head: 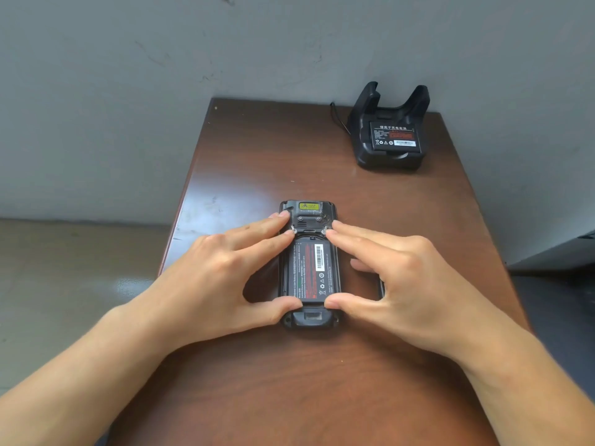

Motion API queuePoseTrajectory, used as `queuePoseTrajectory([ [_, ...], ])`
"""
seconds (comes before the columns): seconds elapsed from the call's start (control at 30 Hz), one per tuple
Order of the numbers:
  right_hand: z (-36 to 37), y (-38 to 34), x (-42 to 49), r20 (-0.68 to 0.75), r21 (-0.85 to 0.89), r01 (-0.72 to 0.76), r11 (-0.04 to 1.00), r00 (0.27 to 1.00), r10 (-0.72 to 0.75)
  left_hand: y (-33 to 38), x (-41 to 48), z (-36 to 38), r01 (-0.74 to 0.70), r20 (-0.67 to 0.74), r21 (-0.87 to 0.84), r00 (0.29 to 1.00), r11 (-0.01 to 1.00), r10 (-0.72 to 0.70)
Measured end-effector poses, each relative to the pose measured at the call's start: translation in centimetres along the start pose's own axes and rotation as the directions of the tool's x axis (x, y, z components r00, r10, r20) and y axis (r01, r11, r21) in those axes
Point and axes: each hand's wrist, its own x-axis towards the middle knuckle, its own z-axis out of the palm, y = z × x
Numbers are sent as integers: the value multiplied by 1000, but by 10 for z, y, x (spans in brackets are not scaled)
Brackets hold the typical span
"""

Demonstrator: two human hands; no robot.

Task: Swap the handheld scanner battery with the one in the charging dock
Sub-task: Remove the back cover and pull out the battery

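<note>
Item: handheld scanner [308, 320], black, laid face down on the brown table [322, 381], long axis running straight away from the person. The back cover is not seen on it; the battery bay is exposed.

Item: scanner battery [310, 272], seated in the bay, label upward, long axis shared with the scanner. It lies directly between the two hands.

Item: left hand [209, 278]. Spread, closed on nothing. Fingertips are set at the far left corner of the battery, against a small silver latch [292, 229]; the thumb is pressed at the battery's near edge.

Item: right hand [402, 278]. Mirrored pose, likewise spread and closed on nothing: fingertips by the matching right latch [324, 230], thumb at the near edge, just beside the left thumb.

Item: charging dock [391, 130], black, at the far right corner of the table, well apart from the scanner. A spare battery [395, 137] is held in its slot, label showing.

Relation noted: the battery is bracketed end to end along its long axis, with neither hand nearer. Release of both latches together, then a lift at one end, is judged to be the step in hand. The dock lies forward and right, so the right hand is judged better placed for the exchange.
</note>
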Motion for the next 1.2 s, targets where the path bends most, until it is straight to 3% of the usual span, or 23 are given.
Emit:
queuePoseTrajectory([
  [0.4,-1,-6,-5,-173,18,60,998,983,-56,-2,1,2,-44,-130,-67,991,997,35],
  [0.67,-4,-6,-2,-155,-112,61,992,985,-78,3,6,1,-18,-193,-71,981,997,4],
  [0.9,7,-6,6,-251,-74,178,981,949,-191,10,8,-1,-23,-266,-66,964,998,5],
  [0.97,11,-7,9,-325,-37,185,982,927,-187,18,11,-4,18,-307,-67,951,998,-38],
  [1.07,14,-9,10,-385,-12,180,984,907,-170,33,12,-9,163,-344,-189,913,968,-221],
  [1.2,17,-10,9,-466,-17,161,987,872,-151,47,17,-17,378,-146,-487,854,788,-500],
])
